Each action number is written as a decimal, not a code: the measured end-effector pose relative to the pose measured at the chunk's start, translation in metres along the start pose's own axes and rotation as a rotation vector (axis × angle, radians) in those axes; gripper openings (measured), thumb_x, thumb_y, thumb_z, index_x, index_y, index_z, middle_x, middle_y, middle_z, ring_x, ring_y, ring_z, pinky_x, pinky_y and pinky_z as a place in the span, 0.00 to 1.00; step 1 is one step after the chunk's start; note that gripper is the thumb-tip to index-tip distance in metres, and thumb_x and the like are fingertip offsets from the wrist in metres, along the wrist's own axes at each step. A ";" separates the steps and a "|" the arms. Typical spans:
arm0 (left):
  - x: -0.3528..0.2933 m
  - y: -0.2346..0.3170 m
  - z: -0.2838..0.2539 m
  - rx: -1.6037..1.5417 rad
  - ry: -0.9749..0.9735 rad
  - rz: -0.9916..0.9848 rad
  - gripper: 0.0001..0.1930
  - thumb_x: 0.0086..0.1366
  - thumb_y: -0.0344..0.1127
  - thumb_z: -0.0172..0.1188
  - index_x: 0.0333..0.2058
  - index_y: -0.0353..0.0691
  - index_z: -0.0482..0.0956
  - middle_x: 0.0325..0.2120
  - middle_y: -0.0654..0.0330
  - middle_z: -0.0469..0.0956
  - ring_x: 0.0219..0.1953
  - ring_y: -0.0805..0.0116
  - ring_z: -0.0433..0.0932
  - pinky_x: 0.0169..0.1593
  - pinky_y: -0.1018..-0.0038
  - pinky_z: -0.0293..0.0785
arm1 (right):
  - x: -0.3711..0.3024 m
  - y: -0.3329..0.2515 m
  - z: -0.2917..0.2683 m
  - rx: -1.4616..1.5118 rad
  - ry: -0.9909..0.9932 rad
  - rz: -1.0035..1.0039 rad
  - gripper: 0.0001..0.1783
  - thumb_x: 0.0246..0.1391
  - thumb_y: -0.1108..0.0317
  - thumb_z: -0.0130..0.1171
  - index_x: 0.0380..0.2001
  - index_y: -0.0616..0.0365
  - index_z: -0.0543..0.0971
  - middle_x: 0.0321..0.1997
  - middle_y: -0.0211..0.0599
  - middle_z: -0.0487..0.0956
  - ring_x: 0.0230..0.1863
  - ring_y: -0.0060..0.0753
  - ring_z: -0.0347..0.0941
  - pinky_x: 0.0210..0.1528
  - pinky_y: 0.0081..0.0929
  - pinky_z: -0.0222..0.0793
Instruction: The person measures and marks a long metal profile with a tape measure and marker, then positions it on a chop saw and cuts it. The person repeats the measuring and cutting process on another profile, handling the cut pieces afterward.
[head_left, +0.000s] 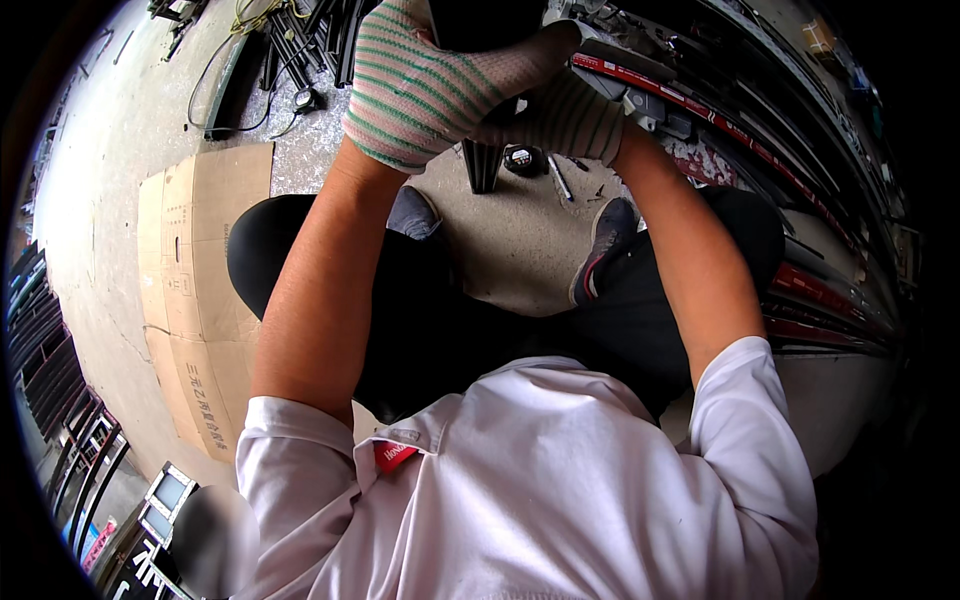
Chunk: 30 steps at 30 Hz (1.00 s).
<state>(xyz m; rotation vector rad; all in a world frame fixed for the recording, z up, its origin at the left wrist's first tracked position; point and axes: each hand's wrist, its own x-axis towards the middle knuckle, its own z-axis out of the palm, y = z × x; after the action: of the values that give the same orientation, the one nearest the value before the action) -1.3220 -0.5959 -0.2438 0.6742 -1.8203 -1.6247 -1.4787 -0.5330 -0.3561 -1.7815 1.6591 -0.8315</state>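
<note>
My left hand point(430, 95), in a pale glove with green stripes, is closed around a broad black piece point(488, 22) at the top edge of the view. My right hand point(570, 120), in a matching glove, is closed close against the left one, partly hidden behind it. Below the hands, a black grooved metal profile point(483, 168) shows; whether it joins the black piece is hidden by the gloves. On the floor just beyond my shoes lie a black tape measure point(522, 160) and a pen-like stick point(560, 178).
Flattened cardboard point(205, 300) lies at my left. Black profiles point(305, 45) and another tape measure point(306, 99) are at the far left. Long red-and-black strips point(700, 110) are piled at the right. Dark frames point(75, 450) crowd the lower left.
</note>
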 end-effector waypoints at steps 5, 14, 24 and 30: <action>0.002 -0.008 -0.005 -0.016 -0.001 0.017 0.14 0.57 0.39 0.78 0.33 0.36 0.84 0.25 0.64 0.83 0.26 0.77 0.81 0.29 0.77 0.77 | 0.003 -0.001 0.002 -0.051 0.045 -0.059 0.36 0.51 0.34 0.69 0.46 0.58 0.85 0.43 0.39 0.88 0.49 0.38 0.84 0.59 0.35 0.76; 0.003 -0.027 -0.006 -0.161 0.022 0.155 0.21 0.60 0.47 0.78 0.42 0.38 0.83 0.30 0.69 0.81 0.30 0.79 0.76 0.34 0.79 0.75 | 0.002 -0.005 0.016 0.081 0.113 -0.009 0.39 0.50 0.43 0.74 0.57 0.58 0.76 0.53 0.40 0.83 0.56 0.37 0.80 0.60 0.34 0.76; 0.009 -0.056 0.006 -0.214 0.078 0.485 0.24 0.70 0.44 0.67 0.58 0.38 0.74 0.44 0.66 0.80 0.45 0.76 0.75 0.49 0.75 0.74 | -0.005 0.026 0.030 -0.090 0.278 -0.204 0.39 0.61 0.38 0.62 0.60 0.59 0.72 0.54 0.42 0.80 0.57 0.40 0.79 0.57 0.35 0.77; 0.002 -0.057 -0.003 -0.227 0.033 0.401 0.24 0.71 0.45 0.65 0.59 0.39 0.72 0.44 0.66 0.79 0.45 0.75 0.75 0.50 0.75 0.74 | -0.006 0.010 0.037 0.186 0.264 -0.182 0.38 0.62 0.39 0.61 0.61 0.59 0.71 0.54 0.42 0.81 0.57 0.39 0.78 0.57 0.35 0.77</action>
<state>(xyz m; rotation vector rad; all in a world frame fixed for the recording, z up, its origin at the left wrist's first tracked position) -1.3227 -0.6067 -0.3003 0.2159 -1.5908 -1.5038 -1.4574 -0.5280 -0.3884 -1.7700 1.5324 -1.3080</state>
